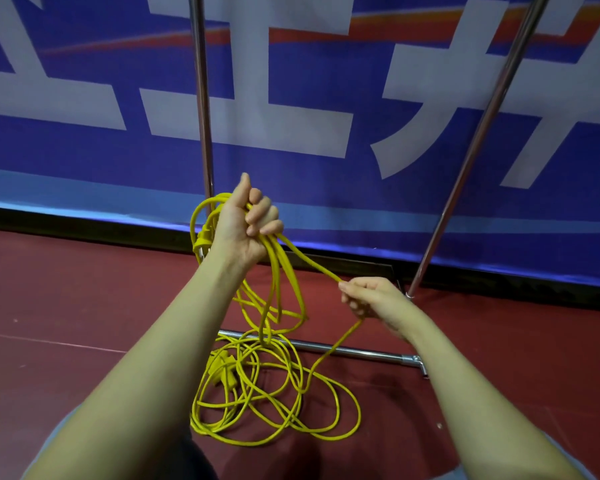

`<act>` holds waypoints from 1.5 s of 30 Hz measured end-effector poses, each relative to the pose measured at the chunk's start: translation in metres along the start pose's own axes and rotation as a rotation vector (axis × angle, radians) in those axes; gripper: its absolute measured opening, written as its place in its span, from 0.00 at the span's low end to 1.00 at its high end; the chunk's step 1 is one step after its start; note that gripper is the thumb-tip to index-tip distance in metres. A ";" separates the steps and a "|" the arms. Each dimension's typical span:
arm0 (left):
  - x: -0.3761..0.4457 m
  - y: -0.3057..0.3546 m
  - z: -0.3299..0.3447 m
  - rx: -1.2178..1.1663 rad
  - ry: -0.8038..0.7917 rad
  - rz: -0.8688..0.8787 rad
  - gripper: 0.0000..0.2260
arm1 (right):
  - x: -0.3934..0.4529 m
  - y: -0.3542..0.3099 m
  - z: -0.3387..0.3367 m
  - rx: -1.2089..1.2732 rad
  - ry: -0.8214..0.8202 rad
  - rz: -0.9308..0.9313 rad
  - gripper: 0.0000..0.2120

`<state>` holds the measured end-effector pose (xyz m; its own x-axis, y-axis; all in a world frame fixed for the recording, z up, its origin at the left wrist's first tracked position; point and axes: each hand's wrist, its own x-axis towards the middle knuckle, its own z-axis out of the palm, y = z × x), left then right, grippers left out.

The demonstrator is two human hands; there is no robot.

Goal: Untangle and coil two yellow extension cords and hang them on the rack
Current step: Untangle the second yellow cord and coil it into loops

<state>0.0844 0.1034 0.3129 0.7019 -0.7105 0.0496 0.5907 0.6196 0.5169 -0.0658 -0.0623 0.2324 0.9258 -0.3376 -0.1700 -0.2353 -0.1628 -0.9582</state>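
From the head camera, the left hand (pixel 246 220) is raised and curled round a bundle of gathered loops of yellow cord (pixel 274 292), while the right hand (pixel 371 299), lower and nearer the person, pinches a single strand. That strand runs taut, slanting up-left from right hand to left, then drops from the right hand to the tangled pile (pixel 267 393) on the floor, before the rack's base bar (pixel 361 353).

a blue banner (pixel 326 188) with white characters behind dark red floor (pixel 84 289).
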 end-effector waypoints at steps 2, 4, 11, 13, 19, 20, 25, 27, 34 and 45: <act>-0.001 -0.005 -0.004 0.159 -0.002 -0.061 0.29 | 0.003 -0.001 -0.004 0.216 0.085 0.027 0.09; -0.002 -0.013 -0.009 0.346 -0.031 -0.110 0.29 | 0.005 -0.009 -0.008 0.480 0.152 0.040 0.07; -0.010 -0.043 -0.017 0.891 -0.235 -0.334 0.17 | -0.009 -0.070 -0.008 1.049 0.123 -0.003 0.09; -0.011 -0.051 -0.017 0.904 -0.303 -0.390 0.14 | -0.013 -0.078 -0.008 1.135 0.110 -0.034 0.16; -0.015 -0.072 -0.015 1.065 -0.534 -0.420 0.15 | -0.013 -0.082 -0.009 1.243 0.139 -0.045 0.21; -0.015 -0.073 -0.014 1.096 -0.554 -0.406 0.14 | -0.013 -0.082 -0.010 1.246 0.144 -0.047 0.21; -0.013 -0.077 -0.004 1.029 -0.483 -0.302 0.07 | -0.010 -0.074 -0.018 1.137 0.173 -0.062 0.22; -0.011 -0.077 -0.003 0.883 -0.410 -0.287 0.06 | -0.006 -0.067 -0.020 0.974 0.217 -0.044 0.17; 0.004 -0.060 0.005 0.365 -0.042 -0.092 0.08 | -0.009 -0.037 -0.003 0.215 -0.016 0.065 0.10; 0.001 -0.033 -0.005 0.466 0.021 -0.142 0.10 | -0.009 -0.060 0.002 0.400 0.276 -0.269 0.10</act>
<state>0.0675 0.0844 0.2915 0.6380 -0.7674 -0.0638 0.4433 0.2982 0.8453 -0.0597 -0.0474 0.2915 0.8130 -0.5723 0.1075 0.1791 0.0701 -0.9813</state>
